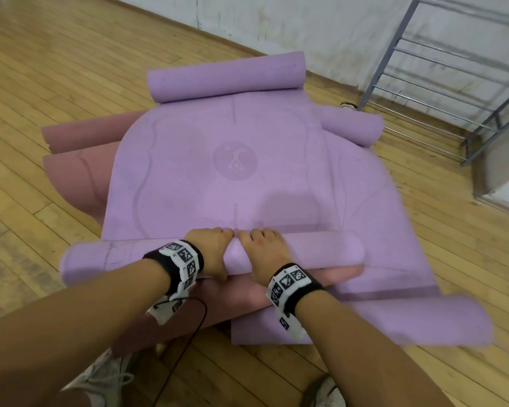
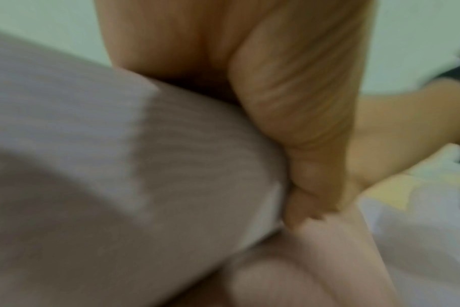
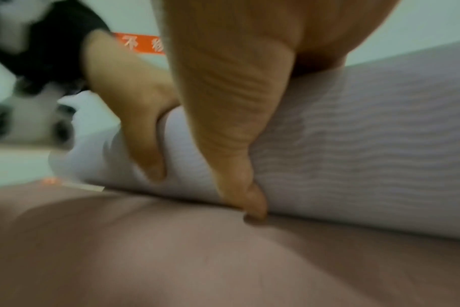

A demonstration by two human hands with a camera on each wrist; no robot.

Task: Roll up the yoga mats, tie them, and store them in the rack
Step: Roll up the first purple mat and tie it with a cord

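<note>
Lilac mat (image 1: 212,160), round emblem; left hand (image 1: 215,254), right hand (image 1: 265,257) grip its roll.

1. The left wrist view is smeared with motion blur; the left hand (image 2: 289,124) and the lilac roll (image 2: 171,166) show only as soft shapes.
2. In the head view the fingertips of both hands are hidden over the far side of the roll.
3. The metal rack (image 1: 441,83) is cut off by the top and right edges.
4. The pink mats (image 1: 71,171) lie mostly hidden under the lilac mat (image 1: 218,160).
5. The orange strip (image 3: 139,43) carries characters too blurred to read.
</note>
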